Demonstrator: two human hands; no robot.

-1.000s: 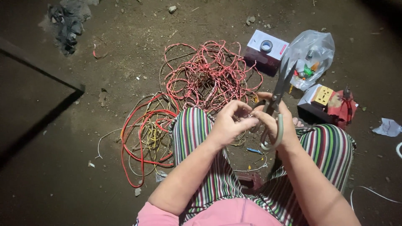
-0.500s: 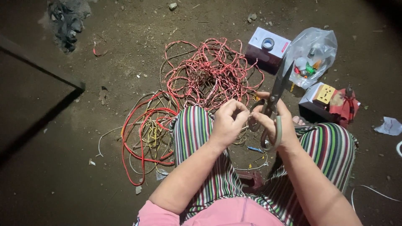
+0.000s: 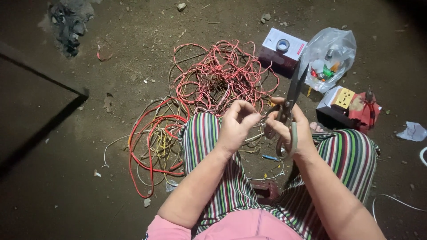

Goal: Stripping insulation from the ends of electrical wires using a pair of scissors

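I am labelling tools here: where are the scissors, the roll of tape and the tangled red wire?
scissors (image 3: pixel 294 84), head view, on the dark blades.
roll of tape (image 3: pixel 282 45), head view, on its ring, atop the white box.
tangled red wire (image 3: pixel 222 73), head view, middle of the heap.

— What sort of place is this?
— A rough work spot on bare ground, outdoors or in an unfinished building. The dirt floor (image 3: pixel 89 178) is packed earth strewn with pebbles.
— What marks it as a work spot?
— The tangle of red wire (image 3: pixel 222 75) lying straight on the dirt. Just right of it sit a small white box (image 3: pixel 284 49) and a clear plastic bag (image 3: pixel 331 58) of small parts; far left of it, a rubble heap (image 3: pixel 69 22)
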